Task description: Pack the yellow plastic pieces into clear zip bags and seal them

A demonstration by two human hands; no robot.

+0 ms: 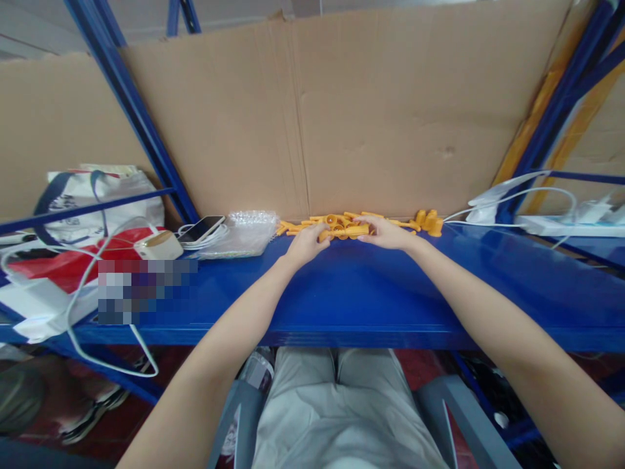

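A pile of yellow-orange plastic parts [342, 225], some thin sticks and some round and hollow, lies on the blue shelf [356, 293] against the cardboard. At the pile's left side my left hand [307, 243] has its fingers curled round a yellow plastic part [324, 236]. From the right, my right hand [388, 233] pinches a yellow tube-like part [360, 230] between thumb and fingers. The fingers partly hide both pieces, and their exact kind is too small to make out. Several yellow cup-shaped parts [430, 223] stand right of the pile.
Left of the pile are a clear plastic bag [247, 234], a phone [204, 229] and a white charger [159, 245] with cables. A white cloth bag [114, 202] sits farther left. On the right, a white power strip [571, 226] lies beside the blue post [551, 117]. Cardboard [390, 104] walls the back.
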